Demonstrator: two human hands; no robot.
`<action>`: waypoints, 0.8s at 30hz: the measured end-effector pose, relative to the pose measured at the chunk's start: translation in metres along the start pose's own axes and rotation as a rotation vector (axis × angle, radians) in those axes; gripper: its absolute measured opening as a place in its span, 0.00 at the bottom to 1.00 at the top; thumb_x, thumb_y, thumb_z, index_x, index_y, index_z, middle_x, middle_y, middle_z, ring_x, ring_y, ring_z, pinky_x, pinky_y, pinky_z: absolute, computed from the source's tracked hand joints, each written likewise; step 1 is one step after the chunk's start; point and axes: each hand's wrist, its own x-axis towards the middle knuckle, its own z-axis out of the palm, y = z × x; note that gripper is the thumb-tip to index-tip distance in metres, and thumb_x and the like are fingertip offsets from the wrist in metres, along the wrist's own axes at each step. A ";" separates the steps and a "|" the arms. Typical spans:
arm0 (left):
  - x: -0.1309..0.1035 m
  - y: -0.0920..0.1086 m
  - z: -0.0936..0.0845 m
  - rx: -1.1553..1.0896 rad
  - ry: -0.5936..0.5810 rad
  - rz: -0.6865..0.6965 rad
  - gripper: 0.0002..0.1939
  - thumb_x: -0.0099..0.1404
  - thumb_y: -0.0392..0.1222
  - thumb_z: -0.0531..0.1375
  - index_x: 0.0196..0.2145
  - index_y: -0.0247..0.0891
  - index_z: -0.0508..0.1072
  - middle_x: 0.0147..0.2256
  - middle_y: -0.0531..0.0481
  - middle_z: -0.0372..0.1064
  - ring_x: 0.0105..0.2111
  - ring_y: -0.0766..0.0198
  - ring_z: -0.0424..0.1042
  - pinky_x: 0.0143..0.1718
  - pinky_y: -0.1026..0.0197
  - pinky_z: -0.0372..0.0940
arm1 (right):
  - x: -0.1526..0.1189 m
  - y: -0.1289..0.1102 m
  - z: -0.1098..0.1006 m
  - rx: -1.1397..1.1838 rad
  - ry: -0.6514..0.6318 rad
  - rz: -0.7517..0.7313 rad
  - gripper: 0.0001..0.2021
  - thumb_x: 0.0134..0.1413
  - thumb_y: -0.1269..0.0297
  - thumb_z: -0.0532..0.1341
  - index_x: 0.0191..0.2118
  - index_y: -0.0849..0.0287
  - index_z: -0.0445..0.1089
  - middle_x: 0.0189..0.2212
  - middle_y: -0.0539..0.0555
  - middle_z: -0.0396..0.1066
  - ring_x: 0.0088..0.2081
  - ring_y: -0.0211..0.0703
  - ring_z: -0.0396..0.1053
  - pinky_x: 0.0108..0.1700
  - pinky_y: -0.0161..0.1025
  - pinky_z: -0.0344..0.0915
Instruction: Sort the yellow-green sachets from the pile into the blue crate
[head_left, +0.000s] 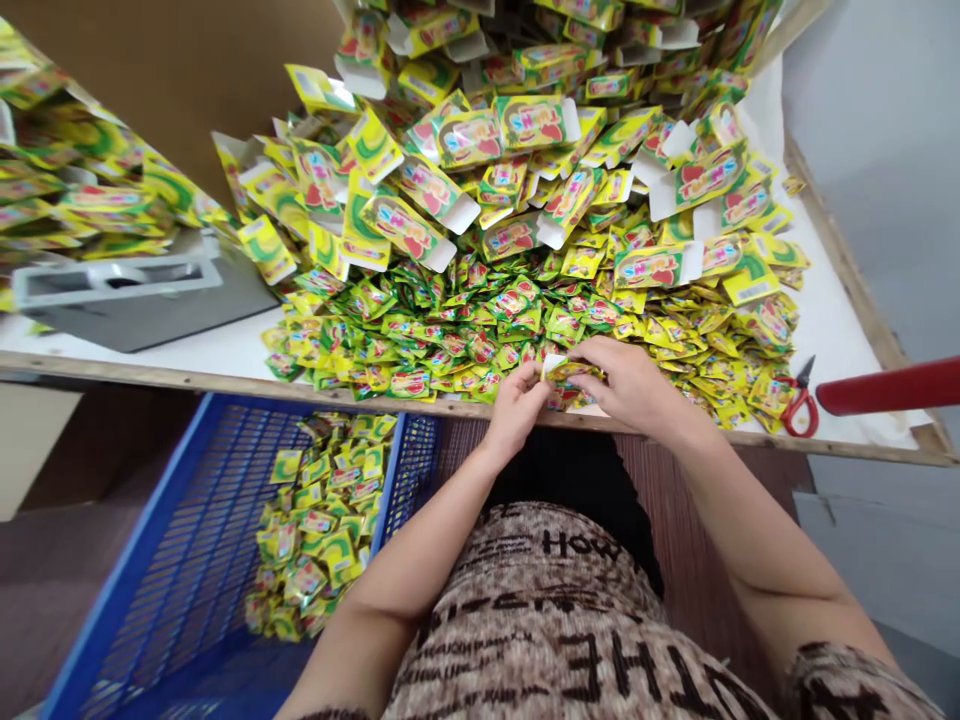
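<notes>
At the table's front edge my left hand (517, 405) pinches a small yellow candy box (555, 366), its white flap standing up. Close on its right, my right hand (630, 385) has thumb and fingers curled round a small yellow sachet (586, 371) at the box; the fingers partly cover it. Just beyond both hands spreads a heap of green and yellow sachets (480, 330). Behind that lies a large pile of printed yellow boxes (465, 140), many with white end flaps open.
Under the table edge at left, a blue crate (172, 520) holds many filled-looking yellow boxes (322, 540). Red-handled scissors (801, 408) lie at the right, near a red pole (892, 387). A grey bin (150, 295) and brown cardboard (180, 90) stand at left.
</notes>
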 end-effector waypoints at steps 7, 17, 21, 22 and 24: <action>-0.001 -0.001 0.003 0.032 -0.164 0.016 0.16 0.60 0.38 0.62 0.47 0.39 0.74 0.46 0.49 0.73 0.48 0.59 0.70 0.52 0.59 0.62 | 0.004 -0.005 -0.005 -0.135 -0.080 0.009 0.12 0.57 0.74 0.56 0.44 0.60 0.75 0.35 0.57 0.71 0.36 0.45 0.67 0.39 0.40 0.62; 0.001 -0.006 -0.011 -0.024 -0.201 -0.051 0.17 0.57 0.43 0.67 0.45 0.39 0.75 0.44 0.47 0.75 0.46 0.58 0.72 0.50 0.57 0.65 | -0.015 0.022 0.024 0.020 -0.007 -0.096 0.11 0.62 0.63 0.58 0.46 0.53 0.76 0.50 0.59 0.69 0.51 0.52 0.62 0.52 0.53 0.62; 0.002 -0.009 -0.012 0.056 -0.218 -0.008 0.16 0.57 0.44 0.67 0.43 0.38 0.76 0.43 0.47 0.76 0.45 0.58 0.72 0.51 0.57 0.64 | -0.015 0.012 0.030 0.025 0.103 -0.036 0.11 0.59 0.57 0.61 0.42 0.57 0.77 0.51 0.61 0.69 0.54 0.55 0.60 0.55 0.55 0.61; 0.002 -0.010 -0.012 0.081 -0.218 0.006 0.16 0.57 0.44 0.67 0.43 0.38 0.77 0.43 0.48 0.76 0.44 0.58 0.72 0.51 0.57 0.64 | -0.014 0.010 0.031 0.018 0.100 -0.035 0.10 0.58 0.58 0.62 0.39 0.57 0.77 0.51 0.61 0.69 0.55 0.56 0.59 0.55 0.56 0.60; 0.002 -0.011 -0.012 0.108 -0.219 0.015 0.15 0.56 0.44 0.67 0.42 0.38 0.77 0.42 0.48 0.76 0.44 0.57 0.72 0.52 0.55 0.64 | -0.014 0.008 0.031 0.055 0.080 -0.053 0.08 0.58 0.60 0.63 0.35 0.55 0.78 0.51 0.60 0.69 0.56 0.57 0.59 0.56 0.58 0.59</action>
